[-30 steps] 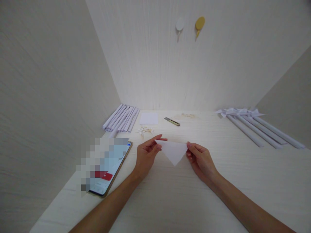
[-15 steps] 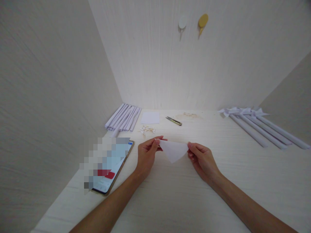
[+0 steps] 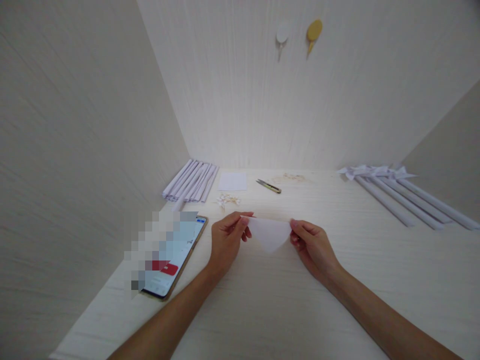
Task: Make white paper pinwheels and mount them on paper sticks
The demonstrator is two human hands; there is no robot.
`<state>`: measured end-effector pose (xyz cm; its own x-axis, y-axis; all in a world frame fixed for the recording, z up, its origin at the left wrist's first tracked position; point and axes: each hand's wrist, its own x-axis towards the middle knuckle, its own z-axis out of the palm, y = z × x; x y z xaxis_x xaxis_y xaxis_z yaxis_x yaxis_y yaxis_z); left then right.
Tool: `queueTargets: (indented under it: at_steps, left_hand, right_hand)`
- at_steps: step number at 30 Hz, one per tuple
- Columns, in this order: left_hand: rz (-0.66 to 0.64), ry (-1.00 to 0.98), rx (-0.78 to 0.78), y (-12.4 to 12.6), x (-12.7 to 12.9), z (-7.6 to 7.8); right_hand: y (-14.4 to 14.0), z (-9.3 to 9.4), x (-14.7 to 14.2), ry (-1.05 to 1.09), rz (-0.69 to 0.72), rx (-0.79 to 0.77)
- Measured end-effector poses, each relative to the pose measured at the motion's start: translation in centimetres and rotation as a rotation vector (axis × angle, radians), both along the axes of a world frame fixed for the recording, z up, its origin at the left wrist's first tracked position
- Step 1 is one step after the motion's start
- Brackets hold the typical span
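Folded paper triangle held between both hands

We pinch the white paper triangle (image 3: 269, 234) just above the table (image 3: 262, 310): left hand (image 3: 225, 239) grips its left corner, right hand (image 3: 313, 245) its right; the long edge runs side to side, tip pointing towards us.
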<state>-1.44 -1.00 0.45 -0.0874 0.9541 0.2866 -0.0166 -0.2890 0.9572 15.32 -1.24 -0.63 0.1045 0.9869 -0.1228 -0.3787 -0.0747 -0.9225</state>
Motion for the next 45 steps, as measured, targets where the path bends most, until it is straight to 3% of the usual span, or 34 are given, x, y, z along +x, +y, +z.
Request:
queueTargets:
  at_steps: [11,25,45]
  left_hand:
    - [0.024,0.073,0.143,-0.7,0.0,1.0]
    - [0.014,0.060,0.328,-1.1,-0.2,0.8]
    - [0.036,0.059,0.359,-1.5,0.0,1.4]
  right_hand:
    - [-0.1,-0.1,0.1,0.013,0.052,-0.009]
    - [0.0,-0.4,0.2,0.060,0.107,-0.016]
    - [-0.2,-0.1,0.2,0.073,0.124,-0.028]
